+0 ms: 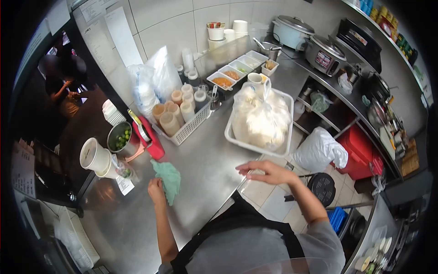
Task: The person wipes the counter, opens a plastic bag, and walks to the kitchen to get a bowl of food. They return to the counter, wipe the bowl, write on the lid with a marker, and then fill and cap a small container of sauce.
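Note:
My left hand (156, 191) is closed on the edge of a green cloth (168, 178), which lies crumpled on the steel counter (200, 157). Over the counter's front edge hovers my right hand (265, 172), its fingers stretched out and nothing in them. Just beyond that hand, a white plastic tub (232, 138) bears a large knotted clear bag (261, 119) with pale contents that I cannot make out. Beyond the cloth stands a red tape dispenser (153, 142).
A white basket (185, 129) of squeeze bottles stands at the back, beside trays of toppings (223, 82). At left are a pot of green limes (121, 137) and paper cups (91, 153). Rice cookers (325, 55) occupy the right-hand shelf; a stool (322, 189) stands below. A person (61, 91) is beyond the opening.

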Action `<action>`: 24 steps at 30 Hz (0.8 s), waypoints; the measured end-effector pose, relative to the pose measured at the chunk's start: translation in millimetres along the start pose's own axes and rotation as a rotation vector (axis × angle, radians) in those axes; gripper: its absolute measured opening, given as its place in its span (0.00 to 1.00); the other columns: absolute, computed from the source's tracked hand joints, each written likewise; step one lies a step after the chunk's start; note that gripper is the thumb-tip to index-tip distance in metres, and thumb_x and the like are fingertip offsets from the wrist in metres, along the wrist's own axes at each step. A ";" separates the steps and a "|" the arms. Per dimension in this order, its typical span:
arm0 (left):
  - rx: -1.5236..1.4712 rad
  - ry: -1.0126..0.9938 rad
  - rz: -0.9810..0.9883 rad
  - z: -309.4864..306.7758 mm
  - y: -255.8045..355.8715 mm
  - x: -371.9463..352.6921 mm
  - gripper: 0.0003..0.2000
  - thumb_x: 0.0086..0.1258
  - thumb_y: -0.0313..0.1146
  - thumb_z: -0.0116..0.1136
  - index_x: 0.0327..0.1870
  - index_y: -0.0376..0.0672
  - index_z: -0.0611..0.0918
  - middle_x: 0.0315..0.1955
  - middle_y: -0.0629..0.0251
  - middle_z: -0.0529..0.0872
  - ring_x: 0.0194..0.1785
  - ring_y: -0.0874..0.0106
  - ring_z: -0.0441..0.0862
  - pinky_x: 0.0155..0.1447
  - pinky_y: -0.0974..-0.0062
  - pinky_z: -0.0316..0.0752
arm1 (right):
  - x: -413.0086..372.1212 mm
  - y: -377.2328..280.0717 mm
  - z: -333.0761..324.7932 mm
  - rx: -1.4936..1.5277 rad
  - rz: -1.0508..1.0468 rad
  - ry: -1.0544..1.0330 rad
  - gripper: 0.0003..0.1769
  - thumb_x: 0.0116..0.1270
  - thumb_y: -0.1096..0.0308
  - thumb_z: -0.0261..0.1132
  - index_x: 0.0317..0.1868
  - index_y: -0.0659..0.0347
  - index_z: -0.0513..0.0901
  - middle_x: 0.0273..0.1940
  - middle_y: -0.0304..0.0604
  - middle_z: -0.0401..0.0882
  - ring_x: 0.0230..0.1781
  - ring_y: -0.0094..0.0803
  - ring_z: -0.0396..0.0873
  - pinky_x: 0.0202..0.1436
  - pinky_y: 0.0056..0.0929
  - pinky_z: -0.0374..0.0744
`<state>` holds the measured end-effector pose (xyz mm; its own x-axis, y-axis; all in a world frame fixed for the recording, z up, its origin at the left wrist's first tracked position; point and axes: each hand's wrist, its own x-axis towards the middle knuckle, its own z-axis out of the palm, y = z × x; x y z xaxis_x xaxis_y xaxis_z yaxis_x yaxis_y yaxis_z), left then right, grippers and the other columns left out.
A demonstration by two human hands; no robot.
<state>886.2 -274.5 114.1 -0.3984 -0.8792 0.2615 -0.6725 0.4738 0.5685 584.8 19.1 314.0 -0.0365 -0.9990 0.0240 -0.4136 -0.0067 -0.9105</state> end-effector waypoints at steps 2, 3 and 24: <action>-0.033 -0.038 -0.197 -6.3 29.7 13.2 0.07 0.58 0.26 0.56 0.35 0.36 0.81 0.34 0.56 0.78 0.36 0.57 0.75 0.43 0.64 0.71 | 36.1 -10.9 -54.6 -0.160 -0.107 0.012 0.17 0.67 0.64 0.56 0.53 0.62 0.74 0.43 0.46 0.79 0.45 0.35 0.77 0.51 0.30 0.73; -0.042 0.077 -0.099 0.8 42.8 18.6 0.06 0.57 0.26 0.57 0.34 0.36 0.81 0.32 0.56 0.78 0.36 0.57 0.75 0.43 0.64 0.71 | 57.3 -11.8 -81.3 -0.238 -0.163 0.019 0.17 0.66 0.64 0.56 0.52 0.63 0.75 0.43 0.46 0.79 0.44 0.36 0.78 0.51 0.31 0.74; 0.143 0.240 -0.325 -31.5 152.7 -45.6 0.21 0.50 0.24 0.65 0.47 0.42 0.73 0.50 0.52 0.68 0.56 0.54 0.66 0.57 0.62 0.63 | 553.9 93.5 -254.2 -0.601 0.314 0.506 0.34 0.39 0.49 0.76 0.45 0.59 0.78 0.47 0.48 0.79 0.51 0.43 0.76 0.56 0.53 0.66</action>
<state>821.3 -163.6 213.6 -0.0066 -0.9629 0.2699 -0.8254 0.1576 0.5421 294.7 -523.9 347.1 -0.5741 -0.8100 0.1195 -0.7247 0.4348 -0.5346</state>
